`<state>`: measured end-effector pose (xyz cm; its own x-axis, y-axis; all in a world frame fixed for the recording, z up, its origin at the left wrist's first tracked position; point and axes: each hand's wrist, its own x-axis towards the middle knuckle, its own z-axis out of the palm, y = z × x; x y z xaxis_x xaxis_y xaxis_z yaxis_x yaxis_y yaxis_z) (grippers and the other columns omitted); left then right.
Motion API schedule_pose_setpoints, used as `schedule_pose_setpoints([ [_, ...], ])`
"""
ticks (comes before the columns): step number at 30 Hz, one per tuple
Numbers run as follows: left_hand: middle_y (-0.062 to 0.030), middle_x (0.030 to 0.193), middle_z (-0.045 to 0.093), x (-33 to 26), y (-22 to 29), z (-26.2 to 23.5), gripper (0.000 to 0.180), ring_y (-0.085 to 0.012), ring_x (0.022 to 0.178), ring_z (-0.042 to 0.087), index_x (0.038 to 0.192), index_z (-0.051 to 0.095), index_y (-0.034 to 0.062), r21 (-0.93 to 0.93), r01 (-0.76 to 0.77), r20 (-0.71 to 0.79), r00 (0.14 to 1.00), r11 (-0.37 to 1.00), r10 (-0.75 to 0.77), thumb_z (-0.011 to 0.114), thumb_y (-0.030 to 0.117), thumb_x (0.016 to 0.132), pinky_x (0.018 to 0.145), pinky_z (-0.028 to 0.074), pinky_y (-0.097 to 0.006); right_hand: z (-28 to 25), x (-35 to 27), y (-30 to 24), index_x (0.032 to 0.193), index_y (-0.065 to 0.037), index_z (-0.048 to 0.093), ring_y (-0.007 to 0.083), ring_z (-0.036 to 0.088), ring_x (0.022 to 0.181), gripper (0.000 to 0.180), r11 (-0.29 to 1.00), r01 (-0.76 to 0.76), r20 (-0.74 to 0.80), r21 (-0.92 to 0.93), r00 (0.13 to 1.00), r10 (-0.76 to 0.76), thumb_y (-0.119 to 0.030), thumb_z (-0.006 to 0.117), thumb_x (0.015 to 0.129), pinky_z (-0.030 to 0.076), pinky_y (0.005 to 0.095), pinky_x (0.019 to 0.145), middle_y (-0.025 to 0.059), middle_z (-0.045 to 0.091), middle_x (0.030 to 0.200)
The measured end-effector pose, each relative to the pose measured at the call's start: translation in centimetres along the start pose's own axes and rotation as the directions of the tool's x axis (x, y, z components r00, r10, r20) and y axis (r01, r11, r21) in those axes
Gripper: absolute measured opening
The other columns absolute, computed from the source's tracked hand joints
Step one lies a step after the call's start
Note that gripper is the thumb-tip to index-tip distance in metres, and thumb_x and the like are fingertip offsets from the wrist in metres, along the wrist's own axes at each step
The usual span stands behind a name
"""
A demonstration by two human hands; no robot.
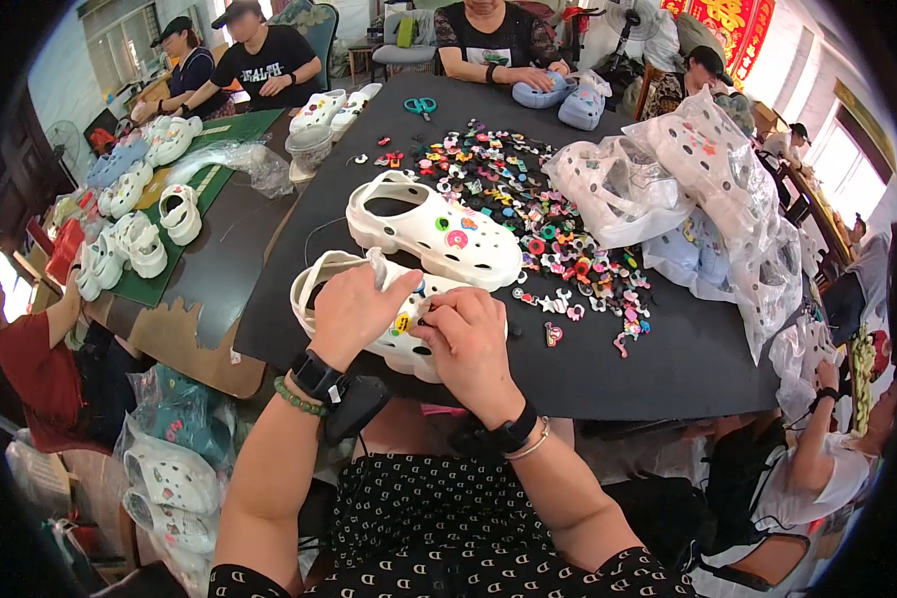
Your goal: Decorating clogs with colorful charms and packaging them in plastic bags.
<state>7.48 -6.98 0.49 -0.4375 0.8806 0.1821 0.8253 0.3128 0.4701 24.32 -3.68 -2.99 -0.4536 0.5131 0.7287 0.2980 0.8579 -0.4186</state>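
Note:
Two white clogs lie side by side on the black table in front of me. My left hand [354, 311] is closed over the nearer clog [319, 271], its thumb stretched across the upper. Over the toe of that clog, my right hand [468, 349] has its fingertips pinched together. Whatever they pinch is hidden. A yellow shoe charm [402, 323] sits in the upper beside the right fingertips. Just beyond both hands, the second clog [488, 261] carries several charms, among them a pink round one [456, 239] and a green one [443, 224].
Many colourful loose charms [568, 239] are spread over the black table [668, 379]. Bagged clogs [623, 189] are piled at the right. Teal scissors [421, 106] lie at the far side. More clogs stand on the left table [219, 259]. Other people sit around.

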Motion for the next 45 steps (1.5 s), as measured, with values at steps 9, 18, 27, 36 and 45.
schedule_pose_setpoints([
  [9, -0.0228, 0.076, 0.067, 0.2, -0.2, 0.3, 0.07, -0.0396, 0.075, 0.066, 0.08, 0.068, -0.0029, 0.042, 0.02, -0.023, 1.0, 0.999, -0.019, 0.06, 0.067, 0.084, 0.066, 0.05, -0.047, 0.8, 0.0, 0.0, 0.087, -0.008, 0.064, 0.0246, 0.059, 0.095, 0.016, 1.0, 0.02, -0.096, 0.003, 0.995, -0.02, -0.012, 0.074, 0.076, 0.041, 0.0405, 0.086, 0.0026, 0.064, 0.095],
  [18, -0.0205, 0.074, 0.067, 0.1, 0.1, 0.5, 0.068, -0.0381, 0.072, 0.067, 0.076, 0.066, -0.0012, 0.042, -0.009, -0.077, 0.997, 0.999, 0.012, 0.06, 0.066, 0.083, 0.063, 0.051, -0.046, 1.2, 0.1, -0.4, 0.089, -0.005, 0.064, 0.0289, 0.059, 0.09, 0.015, 0.993, -0.116, -0.114, 0.025, 0.987, 0.118, -0.011, 0.072, 0.078, 0.041, 0.0416, 0.085, 0.0079, 0.065, 0.089],
  [27, -0.0197, 0.072, 0.066, -0.4, 0.1, 0.7, 0.066, -0.0378, 0.073, 0.067, 0.077, 0.066, -0.0004, -0.04, -0.033, -0.091, 0.995, 0.999, 0.029, 0.06, 0.065, 0.083, 0.064, 0.051, -0.046, -1.0, 3.4, 6.6, 0.086, 0.002, 0.058, 0.013, 0.063, 0.052, 0.015, 0.587, -0.559, 0.066, 0.586, 0.754, 0.653, -0.009, 0.059, 0.095, 0.047, 0.0261, 0.047, 0.0077, 0.064, 0.071],
  [36, -0.0257, 0.09, 0.065, -0.6, 1.2, 0.5, 0.067, -0.0411, 0.085, 0.066, 0.112, 0.046, -0.0054, -0.191, -0.031, -0.233, 0.972, 0.981, -0.014, 0.076, 0.045, 0.08, 0.073, 0.051, -0.046, -2.7, 0.0, 9.5, 0.092, -0.001, 0.058, 0.0123, 0.066, 0.072, 0.012, 0.541, -0.502, 0.059, 0.674, 0.767, 0.639, -0.011, 0.061, 0.097, 0.051, 0.0243, 0.067, 0.0048, 0.067, 0.08],
  [45, -0.027, 0.119, 0.062, 4.2, 2.0, -0.7, 0.088, -0.0409, 0.108, 0.063, 0.146, 0.027, 0.0082, -0.394, -0.325, -0.151, 0.946, 0.86, 0.288, 0.079, 0.011, 0.076, 0.092, 0.05, -0.043, -7.1, -2.2, 14.4, 0.115, -0.005, 0.06, 0.0419, 0.043, 0.126, 0.039, 0.9, -0.299, -0.051, -0.316, 0.953, 0.299, -0.015, 0.075, 0.08, 0.033, 0.0528, 0.107, 0.0203, 0.051, 0.134],
])
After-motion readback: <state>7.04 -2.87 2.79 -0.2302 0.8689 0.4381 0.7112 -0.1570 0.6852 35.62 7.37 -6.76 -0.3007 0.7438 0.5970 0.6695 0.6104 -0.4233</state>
